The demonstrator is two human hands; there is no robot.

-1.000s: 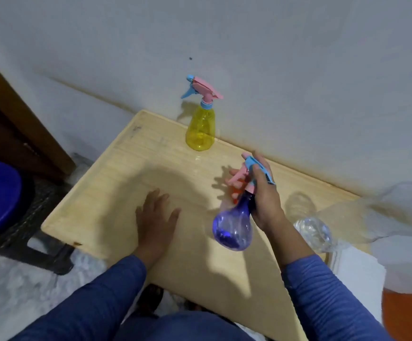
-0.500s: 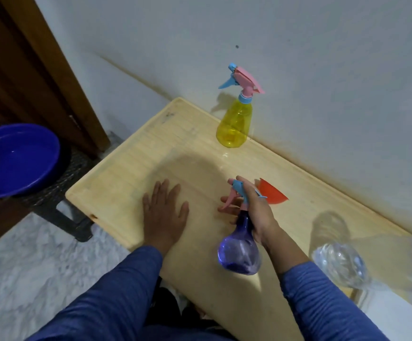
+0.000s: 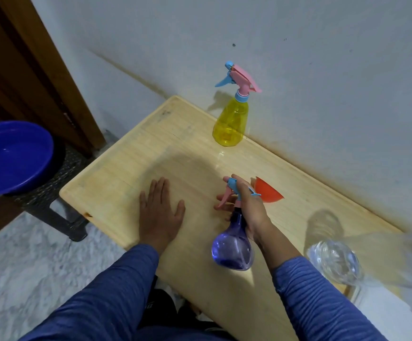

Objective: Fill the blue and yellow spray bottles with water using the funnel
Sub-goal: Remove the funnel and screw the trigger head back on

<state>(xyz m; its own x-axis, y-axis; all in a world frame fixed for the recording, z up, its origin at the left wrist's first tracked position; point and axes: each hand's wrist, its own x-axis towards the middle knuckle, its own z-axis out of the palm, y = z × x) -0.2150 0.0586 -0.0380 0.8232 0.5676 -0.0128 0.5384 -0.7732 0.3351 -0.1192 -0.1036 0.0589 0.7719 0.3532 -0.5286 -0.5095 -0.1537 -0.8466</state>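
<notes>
Blue spray bottle (image 3: 232,249): translucent, pink trigger.

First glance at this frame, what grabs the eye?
The blue spray bottle, gripped at its neck by the right hand near the table's front edge. Behind it, the yellow spray bottle stands upright against the wall, with the red funnel on the table just beyond the right hand. The left hand lies flat and empty on the tabletop.
</notes>
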